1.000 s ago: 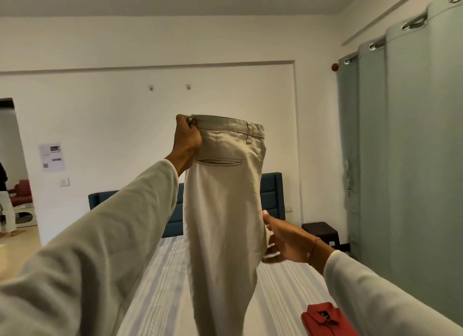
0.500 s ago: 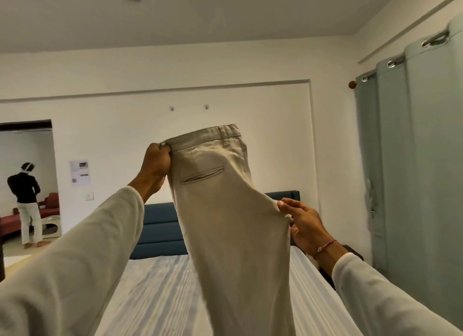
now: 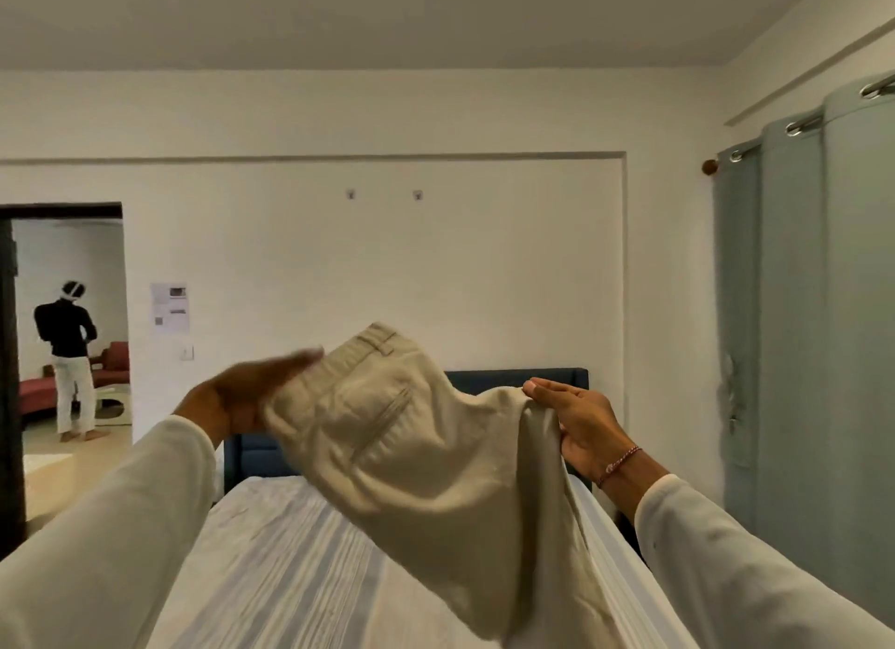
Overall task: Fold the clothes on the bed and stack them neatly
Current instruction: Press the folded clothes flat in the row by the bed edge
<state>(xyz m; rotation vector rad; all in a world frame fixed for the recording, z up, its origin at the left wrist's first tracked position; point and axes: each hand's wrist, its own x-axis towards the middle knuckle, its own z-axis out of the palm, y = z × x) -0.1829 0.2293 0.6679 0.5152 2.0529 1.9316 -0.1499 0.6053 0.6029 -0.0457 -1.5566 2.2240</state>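
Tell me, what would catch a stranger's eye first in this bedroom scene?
The beige trousers held up mid-frame above the striped bed: the left hand at the waistband, the right hand under the seat. Next, a person in a black top stands in the doorway far left, and grey-green curtains fill the right edge.

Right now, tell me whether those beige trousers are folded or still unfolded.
Unfolded: the beige trousers hang in the air over the bed, draped between left hand and right hand.
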